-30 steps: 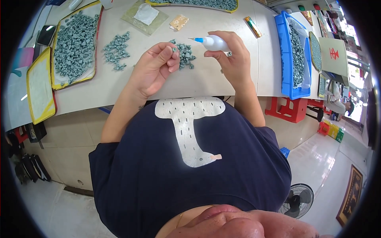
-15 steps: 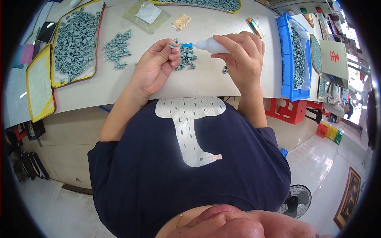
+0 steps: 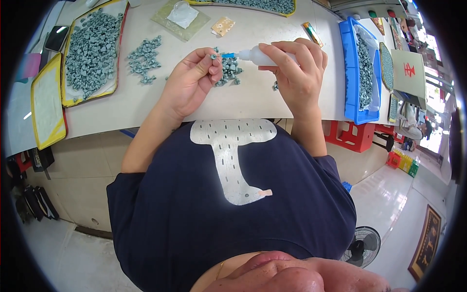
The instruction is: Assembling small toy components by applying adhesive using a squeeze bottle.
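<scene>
My left hand (image 3: 188,78) pinches a small grey-green stone-like piece (image 3: 213,57) between thumb and fingertips, above the table. In my right hand (image 3: 304,68) is a white squeeze bottle (image 3: 258,56), held almost level. Its thin blue nozzle (image 3: 227,55) points left and reaches close to the piece; whether the two touch I cannot tell. Below the nozzle lies a small pile of similar grey-green pieces (image 3: 229,74), partly hidden by my left fingers. A loose cluster of such pieces (image 3: 145,56) is spread to the left of my left hand.
At the left stand a yellow-rimmed tray (image 3: 64,100) of pieces, a second yellow-rimmed tray (image 3: 46,109) and a phone (image 3: 57,39). A plastic bag (image 3: 194,29), a small patterned packet (image 3: 223,27) and a tube (image 3: 312,34) lie farther back. A blue bin (image 3: 351,104) holds more pieces at right.
My right hand and the bottle have shifted very slightly, with the bottle a little more to the right. The left hand has barely moved and keeps its pinch.
</scene>
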